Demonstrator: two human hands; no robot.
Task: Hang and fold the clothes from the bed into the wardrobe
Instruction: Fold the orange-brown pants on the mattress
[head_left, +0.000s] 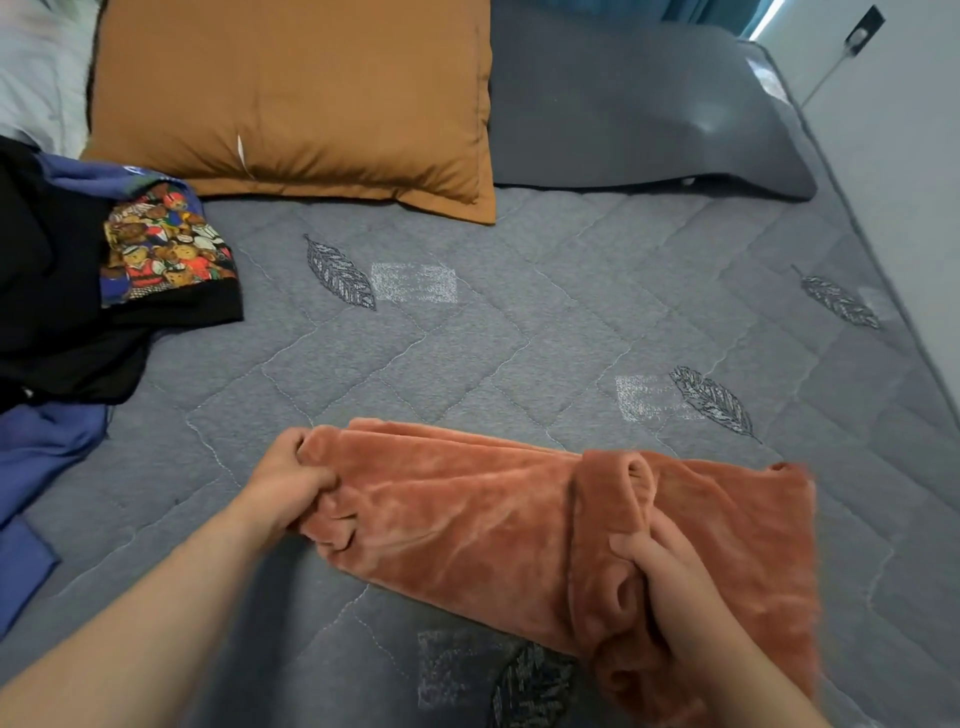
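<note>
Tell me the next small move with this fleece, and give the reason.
Probably bring the left hand across toward the right hand, folding the rust fleece garment in half. Both hands grip it, wide apart, and it lies stretched out on the quilted mattress.

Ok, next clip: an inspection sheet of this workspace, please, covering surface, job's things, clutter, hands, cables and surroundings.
Surface: grey quilted mattress with leaf motifs.
Job's things: orange fleece, part-folded, lying near the front; at the left a heap of black garment, blue garment and bear-print cloth.
Clutter: brown pillow and grey pillow at the far end.
Hands: left hand grips the fleece's left end; right hand grips a bunched fold towards its right.
Cables: thin line below a dark plate on the wall; cannot tell if it is a cable.
Surroundings: white wall on the right, teal curtain at the top.
</note>
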